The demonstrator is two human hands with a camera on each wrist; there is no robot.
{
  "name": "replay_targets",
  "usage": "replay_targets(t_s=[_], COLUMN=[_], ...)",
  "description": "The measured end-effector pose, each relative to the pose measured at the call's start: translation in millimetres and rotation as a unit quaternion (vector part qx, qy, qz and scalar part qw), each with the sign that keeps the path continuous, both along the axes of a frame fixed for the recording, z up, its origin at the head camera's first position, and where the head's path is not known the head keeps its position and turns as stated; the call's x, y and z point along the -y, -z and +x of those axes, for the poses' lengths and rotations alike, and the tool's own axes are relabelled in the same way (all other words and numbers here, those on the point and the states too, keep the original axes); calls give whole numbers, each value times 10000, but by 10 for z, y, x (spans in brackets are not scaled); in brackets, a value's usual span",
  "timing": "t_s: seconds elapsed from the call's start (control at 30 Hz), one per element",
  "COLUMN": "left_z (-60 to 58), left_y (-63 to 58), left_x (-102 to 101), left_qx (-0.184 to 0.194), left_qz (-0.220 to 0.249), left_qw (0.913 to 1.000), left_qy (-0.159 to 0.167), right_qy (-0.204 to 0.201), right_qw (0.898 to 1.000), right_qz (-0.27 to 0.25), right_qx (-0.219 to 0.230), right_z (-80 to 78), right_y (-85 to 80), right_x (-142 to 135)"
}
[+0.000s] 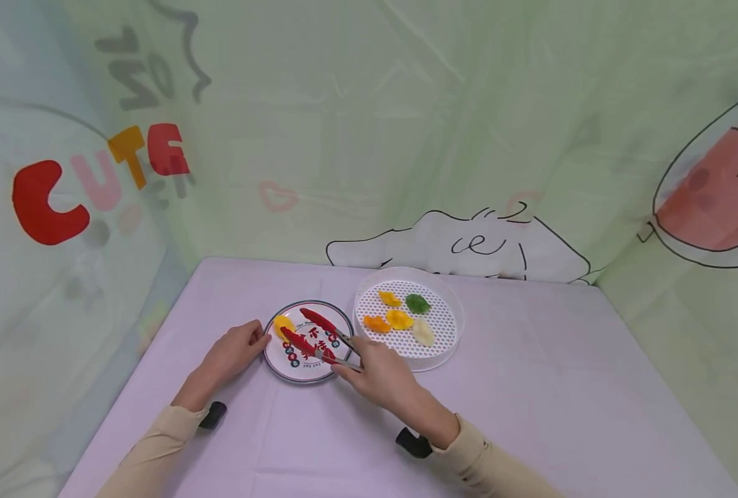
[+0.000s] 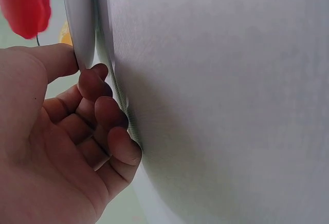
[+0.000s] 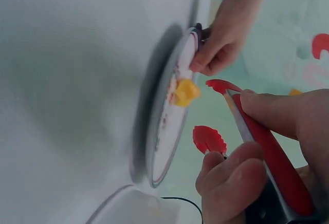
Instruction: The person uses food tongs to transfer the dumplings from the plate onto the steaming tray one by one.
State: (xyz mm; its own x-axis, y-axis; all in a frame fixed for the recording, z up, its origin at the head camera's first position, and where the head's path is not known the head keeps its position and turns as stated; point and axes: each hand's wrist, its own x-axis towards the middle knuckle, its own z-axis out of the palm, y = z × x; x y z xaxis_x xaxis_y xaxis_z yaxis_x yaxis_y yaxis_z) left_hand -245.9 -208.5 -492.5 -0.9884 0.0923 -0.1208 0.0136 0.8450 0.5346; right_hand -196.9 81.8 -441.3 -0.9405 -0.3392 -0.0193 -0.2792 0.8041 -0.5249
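Observation:
My left hand (image 1: 234, 351) pinches the left rim of a round white plate (image 1: 279, 365), thumb on top and fingers curled at the edge, as the left wrist view shows. Red Chinese characters and a dark ring decorate the plate. On its left part sits a yellow dumpling (image 1: 280, 321), also in the right wrist view as a folded yellow lump (image 3: 186, 92). With my right hand (image 1: 382, 375) I hold red-tipped metal tongs (image 1: 321, 321) above the plate. The tong tips stand apart with nothing between them, one overlapping the dumpling's edge in the head view.
A white perforated steamer tray (image 1: 456, 325) stands right beside the plate. In it lie several dumplings: orange (image 1: 377, 324), yellow (image 1: 400, 319), green (image 1: 417, 303) and cream (image 1: 423, 333) ones. A lilac cloth (image 1: 530, 387) covers the table, with printed curtains around its back and sides.

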Motion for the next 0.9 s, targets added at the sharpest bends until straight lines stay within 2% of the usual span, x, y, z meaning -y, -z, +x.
replay_targets(t_s=[0.33, 0.9], left_z=[-13, -6], left_y=[7, -4], left_x=[-4, -6], left_qx=[2, 37], left_qz=[-40, -65], left_qw=[10000, 10000], left_qy=[-51, -41], right_qy=[-63, -122], right_qw=[9993, 9982], right_qz=[331, 571], right_qx=[-132, -149], right_z=[-76, -116], right_y=[91, 181], right_x=[144, 239])
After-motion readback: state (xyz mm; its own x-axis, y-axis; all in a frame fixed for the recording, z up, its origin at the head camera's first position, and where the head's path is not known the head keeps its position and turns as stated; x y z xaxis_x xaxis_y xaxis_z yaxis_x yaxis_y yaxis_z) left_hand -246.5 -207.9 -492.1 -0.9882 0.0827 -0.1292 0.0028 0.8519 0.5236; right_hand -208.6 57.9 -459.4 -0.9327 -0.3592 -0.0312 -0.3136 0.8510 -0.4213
